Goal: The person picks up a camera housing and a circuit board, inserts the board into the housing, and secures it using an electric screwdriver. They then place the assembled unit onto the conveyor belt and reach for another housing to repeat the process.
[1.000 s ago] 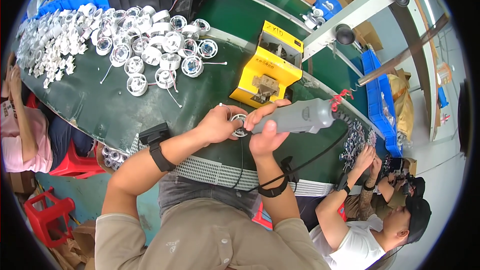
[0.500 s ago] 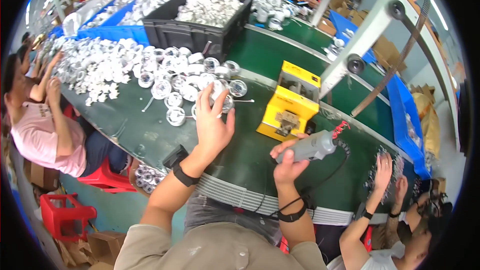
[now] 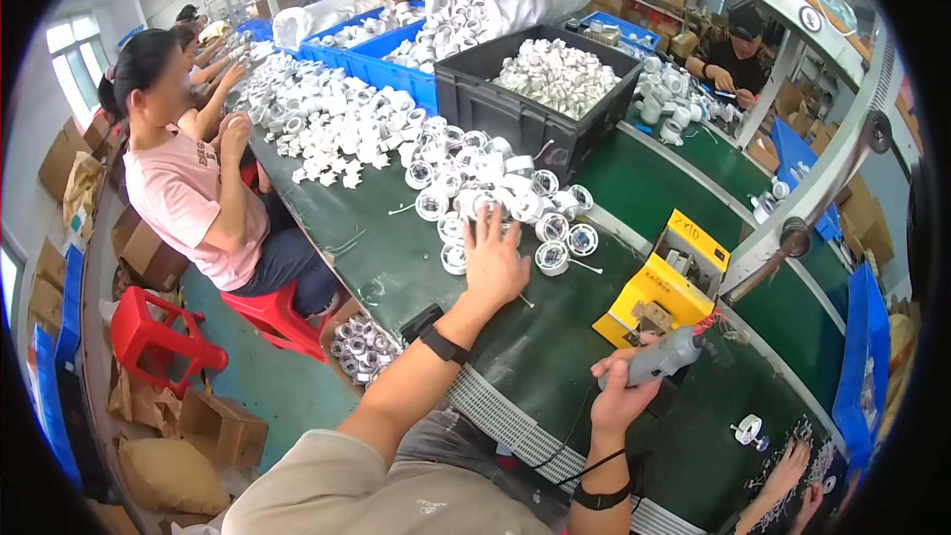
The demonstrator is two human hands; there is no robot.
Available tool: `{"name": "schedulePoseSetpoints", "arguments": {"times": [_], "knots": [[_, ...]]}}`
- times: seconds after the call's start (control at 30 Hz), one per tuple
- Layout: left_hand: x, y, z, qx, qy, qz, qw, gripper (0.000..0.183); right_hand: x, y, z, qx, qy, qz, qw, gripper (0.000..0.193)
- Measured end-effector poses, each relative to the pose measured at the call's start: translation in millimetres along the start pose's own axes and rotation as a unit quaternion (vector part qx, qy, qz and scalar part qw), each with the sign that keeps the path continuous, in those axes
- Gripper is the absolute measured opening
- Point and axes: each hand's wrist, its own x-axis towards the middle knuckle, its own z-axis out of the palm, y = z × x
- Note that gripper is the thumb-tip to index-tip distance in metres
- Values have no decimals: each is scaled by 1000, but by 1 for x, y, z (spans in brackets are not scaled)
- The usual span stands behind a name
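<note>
My left hand [image 3: 495,263] rests with fingers spread at the near edge of a pile of round white plastic housings [image 3: 461,178]. Its fingertips touch or lie just over the nearest pieces; exact contact is hard to tell. Several housings show clear, ring-shaped fronts, and some trail short wires. Wrapped around a grey electric screwdriver [image 3: 662,357] is my right hand [image 3: 624,396], holding the tool tilted above the green work table [image 3: 396,287]. A dark cord hangs from the tool. Just beyond it stands a yellow box [image 3: 659,287] with a metal fixture on its front.
A black crate [image 3: 515,104] of small white parts stands behind the pile, beside blue bins [image 3: 396,79]. A person in pink [image 3: 188,188] sits at left. Another person's hands [image 3: 788,476] work at lower right, near a loose white piece [image 3: 750,430]. A metal post [image 3: 773,238] rises at right.
The view has swung left. My left hand has come down to the near edge of the housings, fingers still spread. My right hand keeps hold of the screwdriver.
</note>
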Motion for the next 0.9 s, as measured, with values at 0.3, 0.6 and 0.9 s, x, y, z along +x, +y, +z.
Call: {"name": "schedulePoseSetpoints", "arguments": {"times": [0.3, 0.6, 0.9], "knots": [[2, 19, 19, 60, 54, 64, 995, 43, 9, -11, -15, -274, 37, -23, 961, 69], [-14, 40, -13, -129, 133, 221, 957, 26, 43, -65, -168, -538, 296, -88, 785, 45], [-46, 77, -34, -388, -160, 394, 818, 8, -8, -45, -299, -712, 255, 133, 640, 65]]}}
